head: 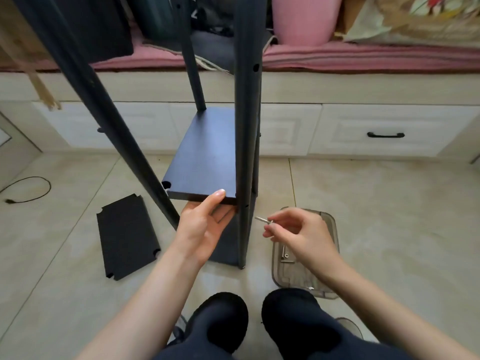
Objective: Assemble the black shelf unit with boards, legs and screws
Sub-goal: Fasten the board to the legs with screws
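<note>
Gripping the near edge of the black board [205, 157] between the legs [246, 126], the left hand [205, 224] curls beneath — the right hand [298, 235] pinches a screw [262, 220] above the floor-tile tray [330, 229].

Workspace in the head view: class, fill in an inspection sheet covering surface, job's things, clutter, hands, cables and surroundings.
Surface: tiled floor.
Job's things: shelf board held level among upright legs; spare board flat on the floor; tray with screws.
Clutter: nothing seen on the floor beyond the parts.
Hands: left hand holds the shelf board's near edge, thumb on top; right hand pinches a screw near the front leg.
Cables: black cable on the floor, far left.
Surroundings: white drawers, pink cushion, pink bin.
</note>
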`<state>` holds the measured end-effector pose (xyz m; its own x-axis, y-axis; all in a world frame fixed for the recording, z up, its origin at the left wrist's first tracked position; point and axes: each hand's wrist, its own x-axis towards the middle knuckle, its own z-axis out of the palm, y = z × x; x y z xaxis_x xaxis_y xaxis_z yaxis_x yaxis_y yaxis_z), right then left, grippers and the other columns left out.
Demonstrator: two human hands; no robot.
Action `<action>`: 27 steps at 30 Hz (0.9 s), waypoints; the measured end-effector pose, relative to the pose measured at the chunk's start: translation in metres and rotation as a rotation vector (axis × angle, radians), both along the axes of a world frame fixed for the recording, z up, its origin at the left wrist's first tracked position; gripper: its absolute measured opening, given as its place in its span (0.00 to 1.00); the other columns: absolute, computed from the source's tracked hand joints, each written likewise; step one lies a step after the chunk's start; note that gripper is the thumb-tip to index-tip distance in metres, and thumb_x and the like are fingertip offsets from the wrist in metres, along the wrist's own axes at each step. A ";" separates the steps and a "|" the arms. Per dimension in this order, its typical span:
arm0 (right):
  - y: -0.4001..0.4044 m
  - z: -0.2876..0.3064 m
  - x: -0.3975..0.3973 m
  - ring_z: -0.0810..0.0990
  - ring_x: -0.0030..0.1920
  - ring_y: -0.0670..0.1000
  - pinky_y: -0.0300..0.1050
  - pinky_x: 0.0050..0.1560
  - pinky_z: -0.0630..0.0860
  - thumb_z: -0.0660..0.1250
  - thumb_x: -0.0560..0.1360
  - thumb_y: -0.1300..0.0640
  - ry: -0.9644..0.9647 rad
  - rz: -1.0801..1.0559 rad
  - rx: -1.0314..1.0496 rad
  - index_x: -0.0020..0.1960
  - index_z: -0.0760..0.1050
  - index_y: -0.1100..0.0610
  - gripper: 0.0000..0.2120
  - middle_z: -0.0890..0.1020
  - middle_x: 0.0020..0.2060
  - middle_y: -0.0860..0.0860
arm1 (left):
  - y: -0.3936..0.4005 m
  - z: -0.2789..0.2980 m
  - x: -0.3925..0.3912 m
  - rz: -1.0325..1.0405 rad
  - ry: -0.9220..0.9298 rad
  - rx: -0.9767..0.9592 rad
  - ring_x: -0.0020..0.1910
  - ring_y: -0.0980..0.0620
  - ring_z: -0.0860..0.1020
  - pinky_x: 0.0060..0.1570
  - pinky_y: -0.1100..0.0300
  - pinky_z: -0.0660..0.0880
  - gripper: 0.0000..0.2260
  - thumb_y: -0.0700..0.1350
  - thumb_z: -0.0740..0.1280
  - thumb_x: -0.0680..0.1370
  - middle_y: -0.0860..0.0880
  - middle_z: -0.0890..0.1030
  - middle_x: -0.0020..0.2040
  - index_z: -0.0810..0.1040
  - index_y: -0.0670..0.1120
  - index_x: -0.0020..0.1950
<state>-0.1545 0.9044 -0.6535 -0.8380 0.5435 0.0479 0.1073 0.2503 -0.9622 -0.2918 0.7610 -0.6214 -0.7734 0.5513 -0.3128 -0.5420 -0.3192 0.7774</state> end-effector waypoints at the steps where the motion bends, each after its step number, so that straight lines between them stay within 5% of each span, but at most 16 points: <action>1: -0.006 0.011 0.003 0.86 0.42 0.48 0.40 0.44 0.82 0.74 0.74 0.60 0.074 0.010 -0.049 0.47 0.83 0.52 0.04 0.87 0.39 0.49 | 0.000 0.001 0.001 0.001 -0.002 0.005 0.61 0.38 0.81 0.66 0.45 0.76 0.20 0.37 0.65 0.81 0.37 0.79 0.66 0.72 0.39 0.73; 5: -0.016 0.038 0.012 0.87 0.44 0.51 0.41 0.46 0.82 0.74 0.72 0.53 0.217 0.054 -0.064 0.49 0.83 0.50 0.06 0.87 0.42 0.50 | -0.003 0.001 0.002 -0.011 -0.013 0.036 0.58 0.40 0.83 0.60 0.48 0.79 0.15 0.36 0.65 0.81 0.40 0.83 0.60 0.76 0.44 0.67; 11: -0.019 0.032 0.004 0.87 0.45 0.52 0.42 0.47 0.82 0.74 0.73 0.64 0.157 0.080 -0.025 0.48 0.83 0.49 0.10 0.87 0.41 0.51 | -0.004 -0.004 -0.001 -0.014 -0.001 0.064 0.58 0.41 0.83 0.65 0.45 0.76 0.14 0.36 0.66 0.80 0.45 0.85 0.55 0.77 0.46 0.64; 15: -0.019 0.027 0.002 0.87 0.45 0.53 0.44 0.48 0.83 0.73 0.73 0.66 0.163 0.038 -0.075 0.47 0.84 0.52 0.09 0.87 0.42 0.53 | -0.004 -0.006 -0.002 -0.025 0.002 0.084 0.61 0.38 0.82 0.65 0.44 0.76 0.16 0.36 0.66 0.80 0.40 0.83 0.61 0.76 0.44 0.67; 21: -0.027 0.022 -0.003 0.87 0.45 0.53 0.42 0.48 0.82 0.74 0.72 0.65 0.193 0.024 -0.071 0.47 0.84 0.51 0.10 0.87 0.42 0.53 | -0.004 -0.011 -0.006 -0.039 -0.001 0.142 0.54 0.41 0.84 0.52 0.51 0.82 0.13 0.37 0.69 0.77 0.43 0.84 0.56 0.78 0.46 0.61; 27: -0.030 0.016 -0.002 0.87 0.46 0.54 0.43 0.50 0.82 0.74 0.72 0.59 0.199 0.006 -0.076 0.47 0.83 0.51 0.06 0.87 0.42 0.53 | -0.006 -0.016 -0.009 -0.055 0.012 0.172 0.53 0.41 0.84 0.52 0.51 0.82 0.15 0.37 0.68 0.77 0.42 0.84 0.56 0.77 0.45 0.64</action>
